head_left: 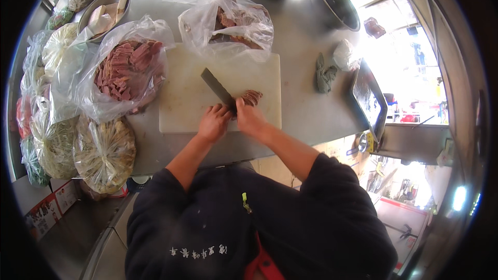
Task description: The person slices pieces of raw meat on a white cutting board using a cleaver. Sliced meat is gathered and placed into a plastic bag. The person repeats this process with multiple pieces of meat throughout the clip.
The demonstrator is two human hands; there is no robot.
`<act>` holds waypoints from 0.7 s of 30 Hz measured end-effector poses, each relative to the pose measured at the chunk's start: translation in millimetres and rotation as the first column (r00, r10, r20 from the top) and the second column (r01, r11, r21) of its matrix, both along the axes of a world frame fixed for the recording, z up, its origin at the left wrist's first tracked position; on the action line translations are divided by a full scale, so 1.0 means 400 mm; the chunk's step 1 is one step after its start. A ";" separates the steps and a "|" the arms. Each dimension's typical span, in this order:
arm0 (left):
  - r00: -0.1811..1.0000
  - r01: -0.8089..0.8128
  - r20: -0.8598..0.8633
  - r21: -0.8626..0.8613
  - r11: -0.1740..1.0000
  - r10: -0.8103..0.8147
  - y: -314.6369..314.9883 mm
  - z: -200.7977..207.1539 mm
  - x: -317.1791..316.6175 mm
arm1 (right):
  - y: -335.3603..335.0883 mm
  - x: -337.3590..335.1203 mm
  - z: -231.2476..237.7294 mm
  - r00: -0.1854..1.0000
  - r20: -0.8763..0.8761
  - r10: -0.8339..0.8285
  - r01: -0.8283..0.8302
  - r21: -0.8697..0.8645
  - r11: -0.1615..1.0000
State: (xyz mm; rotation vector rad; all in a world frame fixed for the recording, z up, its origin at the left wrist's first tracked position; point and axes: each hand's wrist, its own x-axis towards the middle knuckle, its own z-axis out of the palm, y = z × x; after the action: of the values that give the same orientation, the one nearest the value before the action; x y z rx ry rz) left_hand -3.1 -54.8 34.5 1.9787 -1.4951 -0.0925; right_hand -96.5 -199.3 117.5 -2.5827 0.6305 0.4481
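A white cutting board [189, 96] lies on the metal table before me. My right hand [250, 117] grips a kitchen knife [217, 86], its broad dark blade slanting away to the far left across the board. Close against the left side of the blade, near its handle end, my left hand [213, 122] rests with fingers bent together; what is under them is hidden. Just beyond my right hand sits a small fanned pile of sliced brown meat [252, 97]. An open clear bag of sliced reddish meat [127, 67] stands left of the board.
Another clear bag with brown meat [233, 26] overlaps the board's far edge. Tied bags of food [105, 150] crowd the left side, below a metal bowl [124, 1]. Far right are a deep bowl [338, 5], a grey-green cloth [325, 74] and a tray [369, 101] at the edge.
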 end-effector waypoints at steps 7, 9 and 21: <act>0.999 -0.023 0.022 -0.083 0.996 0.025 0.016 0.005 0.009 | 0.024 0.010 0.089 0.996 -0.063 0.055 -0.057 -0.020 0.998; 0.999 -0.006 0.036 -0.084 0.996 0.009 0.017 -0.002 0.001 | 0.037 -0.007 0.037 0.997 -0.077 -0.001 -0.002 -0.039 0.999; 1.000 0.019 -0.020 -0.048 0.999 -0.020 0.009 -0.017 0.030 | 0.005 0.024 0.036 1.000 0.011 0.026 -0.026 0.001 1.000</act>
State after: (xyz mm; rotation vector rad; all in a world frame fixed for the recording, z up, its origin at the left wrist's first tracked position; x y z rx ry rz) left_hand 8.8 -51.1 27.6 1.9201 -1.4903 -0.0836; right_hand -86.8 -197.3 131.8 -2.5932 0.5927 0.4428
